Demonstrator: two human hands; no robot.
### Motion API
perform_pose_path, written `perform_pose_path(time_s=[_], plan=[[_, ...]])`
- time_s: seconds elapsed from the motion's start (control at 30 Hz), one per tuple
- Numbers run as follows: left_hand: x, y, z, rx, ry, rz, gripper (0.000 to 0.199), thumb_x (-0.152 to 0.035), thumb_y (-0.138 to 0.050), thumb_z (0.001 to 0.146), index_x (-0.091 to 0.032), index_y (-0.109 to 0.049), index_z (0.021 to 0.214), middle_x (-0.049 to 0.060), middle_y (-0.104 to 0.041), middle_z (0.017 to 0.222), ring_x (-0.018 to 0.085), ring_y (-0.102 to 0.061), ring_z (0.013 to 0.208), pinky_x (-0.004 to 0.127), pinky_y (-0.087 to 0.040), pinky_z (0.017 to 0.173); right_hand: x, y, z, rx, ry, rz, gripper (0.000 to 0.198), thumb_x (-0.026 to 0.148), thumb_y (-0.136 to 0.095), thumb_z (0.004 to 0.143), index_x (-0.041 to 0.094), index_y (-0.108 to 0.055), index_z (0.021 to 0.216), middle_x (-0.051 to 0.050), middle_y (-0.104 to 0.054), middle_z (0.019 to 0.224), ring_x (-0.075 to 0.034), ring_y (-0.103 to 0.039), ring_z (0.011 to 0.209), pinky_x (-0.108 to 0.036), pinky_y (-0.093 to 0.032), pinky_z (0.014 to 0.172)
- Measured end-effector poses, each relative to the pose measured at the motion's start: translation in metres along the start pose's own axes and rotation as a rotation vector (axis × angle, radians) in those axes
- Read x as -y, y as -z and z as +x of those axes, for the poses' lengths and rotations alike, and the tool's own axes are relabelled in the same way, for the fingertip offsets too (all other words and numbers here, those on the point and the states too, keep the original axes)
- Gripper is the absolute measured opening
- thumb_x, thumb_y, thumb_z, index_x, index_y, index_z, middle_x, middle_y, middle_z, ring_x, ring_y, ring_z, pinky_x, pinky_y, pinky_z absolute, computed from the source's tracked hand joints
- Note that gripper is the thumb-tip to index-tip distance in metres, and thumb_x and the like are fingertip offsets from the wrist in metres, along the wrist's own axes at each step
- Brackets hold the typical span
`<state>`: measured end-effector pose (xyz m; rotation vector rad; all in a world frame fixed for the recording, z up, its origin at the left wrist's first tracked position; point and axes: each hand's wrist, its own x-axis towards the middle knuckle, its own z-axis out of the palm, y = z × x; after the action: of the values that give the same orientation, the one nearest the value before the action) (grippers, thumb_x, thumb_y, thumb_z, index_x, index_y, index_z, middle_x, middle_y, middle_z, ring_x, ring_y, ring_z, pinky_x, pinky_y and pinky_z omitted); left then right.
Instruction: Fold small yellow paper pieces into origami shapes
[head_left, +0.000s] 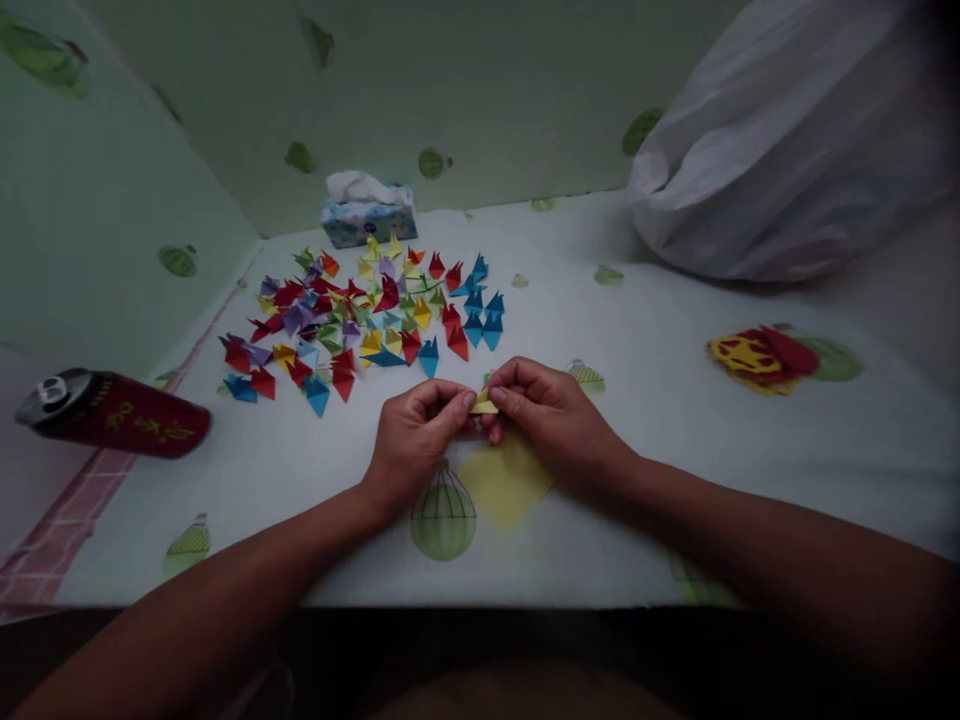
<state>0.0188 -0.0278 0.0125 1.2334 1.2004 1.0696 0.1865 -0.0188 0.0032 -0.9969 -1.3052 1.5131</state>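
Between my two hands is a small folded piece of yellow paper, held above the table. The thumb and fingers of my left hand pinch its left side. My right hand pinches the other side, its fingertips partly hiding the folds. Beneath my hands a flat sheet of yellow paper lies on the tablecloth, its upper part covered by my fingers. Just beyond my hands spread many folded paper cranes in red, blue, purple, green and yellow.
A red drink can stands at the left. At the back wall sits a tissue box. A large white plastic bag fills the back right, with a red and yellow cut-out item in front of it. The table edge runs close to me.
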Motion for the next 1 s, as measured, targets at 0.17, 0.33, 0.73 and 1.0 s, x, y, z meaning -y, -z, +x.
perform_pose_path(time_s=[0.17,0.33,0.73,1.0], plan=[[0.002,0.0005,-0.0007,0.001,-0.011,-0.041,0.02,-0.033,-0.078,0.077,-0.015,-0.071,0.082,0.003,-0.075,0.074,0.015,-0.072,0.069,0.024,-0.058,0.069,0.0002,0.0003,0.001,0.005,0.001,0.004,0.01,0.027,-0.061,0.09,0.019,-0.058,0.084,0.003,-0.065,0.059,-0.012,-0.063,0.058,-0.027,-0.048,0.064],[0.0032,-0.0003,-0.0004,-0.027,-0.012,-0.008,0.019,-0.032,-0.078,0.077,-0.015,-0.07,0.08,0.002,-0.073,0.073,0.014,-0.07,0.066,0.024,-0.057,0.067,0.0005,0.0,-0.0012,0.024,-0.014,0.049,0.014,0.031,-0.061,0.092,0.019,-0.058,0.085,0.002,-0.066,0.063,-0.011,-0.062,0.061,-0.027,-0.048,0.067],[-0.0029,0.0005,-0.0006,0.024,0.007,-0.063,0.019,-0.033,-0.075,0.081,-0.015,-0.071,0.08,0.002,-0.074,0.071,0.014,-0.071,0.068,0.024,-0.058,0.069,0.001,-0.0005,-0.0007,0.021,-0.005,0.059,0.01,0.027,-0.065,0.087,0.019,-0.059,0.084,0.003,-0.064,0.062,-0.012,-0.061,0.059,-0.026,-0.046,0.063],[-0.0016,-0.0001,-0.0008,0.012,0.02,-0.062,0.017,-0.029,-0.078,0.077,-0.014,-0.07,0.08,0.004,-0.075,0.075,0.014,-0.072,0.069,0.024,-0.058,0.07,-0.0003,-0.0005,0.0002,0.03,-0.014,0.069,0.011,0.027,-0.065,0.088,0.019,-0.058,0.084,0.003,-0.065,0.065,-0.011,-0.06,0.06,-0.026,-0.046,0.064]])
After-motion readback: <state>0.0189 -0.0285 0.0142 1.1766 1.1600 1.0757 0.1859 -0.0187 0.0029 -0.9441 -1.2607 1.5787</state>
